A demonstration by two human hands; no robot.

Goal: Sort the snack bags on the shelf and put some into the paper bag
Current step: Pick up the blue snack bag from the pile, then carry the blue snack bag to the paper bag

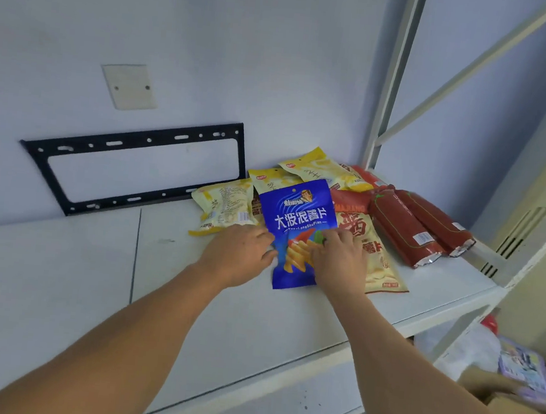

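Both hands rest on a blue snack bag (298,222) that lies face up on the white shelf (223,301). The left hand (239,253) lies palm down at the bag's left edge, fingers loosely curled, its fingertips touching that edge about halfway down; it presses rather than grips. The right hand (337,262) lies over the bag's lower right part, fingers bent and spread on the printed front, its thumb side toward the bag's middle; it also presses flat and clasps nothing that can be seen. The bag's top points toward the wall, its bottom edge toward the person.

Under and around the blue bag lies a loose heap of other snack bags. A pale yellow bag (223,207) lies just left of it, partly under the left hand's fingers. Two more yellow bags (321,169) sit behind, near the wall. A cream bag with red characters (379,259) lies just right of it, partly under the right hand. Further right, two dark red bags (418,227) lie side by side near the shelf's right end.

On the wall behind the shelf hangs a black metal bracket (130,168), with a pale cover plate (129,87) above it.
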